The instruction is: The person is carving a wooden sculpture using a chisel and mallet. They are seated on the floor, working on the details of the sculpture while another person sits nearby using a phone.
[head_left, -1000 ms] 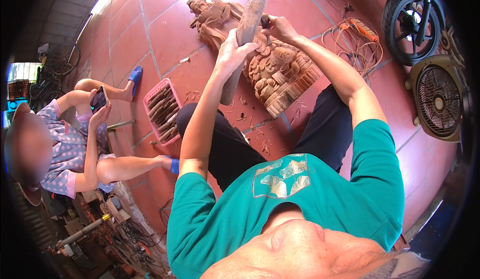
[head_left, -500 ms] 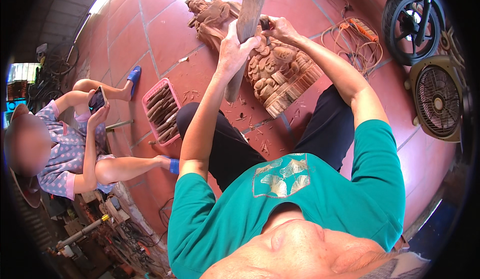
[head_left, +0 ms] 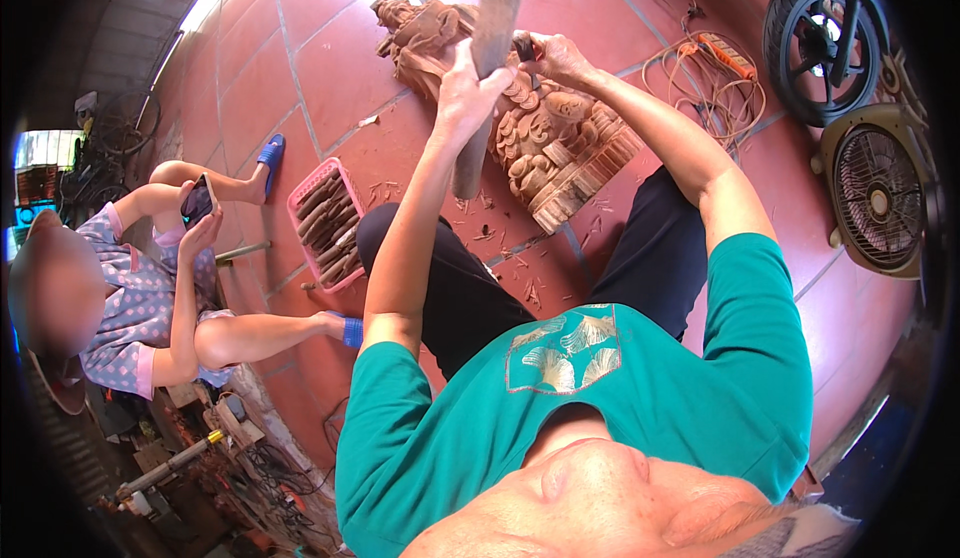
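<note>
My left hand (head_left: 465, 96) is closed round the middle of a long wooden club (head_left: 500, 13), whose upper end looks slightly blurred. Just right of it, my right hand (head_left: 560, 61) grips a small dark tool (head_left: 524, 47); its working end is hidden. Below both hands a brown wood carving (head_left: 575, 153), deeply cut with figures and scrollwork, lies slantwise on the floor. Its far end shows left of the club, while the club and my left hand cover part of its middle.
Wood chips (head_left: 520, 263) litter the red tiles between my knees. A pink basket (head_left: 352, 190) of wooden-handled tools stands left, near a seated person (head_left: 150, 288) holding a phone (head_left: 198, 203). At right are a coiled orange cable (head_left: 690, 83), a wheel (head_left: 820, 53) and a fan (head_left: 876, 198).
The club and my left hand have shifted slightly left. My right hand has moved a little left too, still gripping the dark tool. The carving has stayed in place.
</note>
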### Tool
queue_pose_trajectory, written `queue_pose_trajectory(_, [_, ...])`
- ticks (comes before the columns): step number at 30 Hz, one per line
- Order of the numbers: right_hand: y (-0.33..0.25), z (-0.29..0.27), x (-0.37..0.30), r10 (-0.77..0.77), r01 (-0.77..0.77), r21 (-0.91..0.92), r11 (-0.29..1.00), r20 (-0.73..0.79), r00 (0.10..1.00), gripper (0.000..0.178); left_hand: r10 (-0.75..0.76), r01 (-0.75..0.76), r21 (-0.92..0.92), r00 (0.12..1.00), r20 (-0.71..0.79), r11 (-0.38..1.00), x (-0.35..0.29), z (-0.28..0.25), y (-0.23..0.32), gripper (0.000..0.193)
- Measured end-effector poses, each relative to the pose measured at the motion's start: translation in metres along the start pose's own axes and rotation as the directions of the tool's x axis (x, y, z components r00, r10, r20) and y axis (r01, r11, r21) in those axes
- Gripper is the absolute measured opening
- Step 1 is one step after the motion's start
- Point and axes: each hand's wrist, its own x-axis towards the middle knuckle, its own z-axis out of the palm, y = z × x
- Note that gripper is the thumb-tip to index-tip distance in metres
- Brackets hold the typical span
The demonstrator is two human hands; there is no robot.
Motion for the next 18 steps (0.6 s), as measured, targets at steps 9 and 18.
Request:
queue_pose_trajectory(9, [0.008,-0.017,-0.005,0.238,-0.233,0.050,0.971,-0.152,0.959,0.056,-0.001,-0.008,0.095,0.995,0.097,0.995,0.006,-0.002,-0.033,0.061])
queue_pose_trajectory(18, [-0.006,-0.021,-0.032,0.087,-0.083,0.083,0.993,-0.045,0.995,0.051,-0.074,0.079,-0.051,0.993,0.097,0.996,-0.017,-0.013,-0.010,0.058])
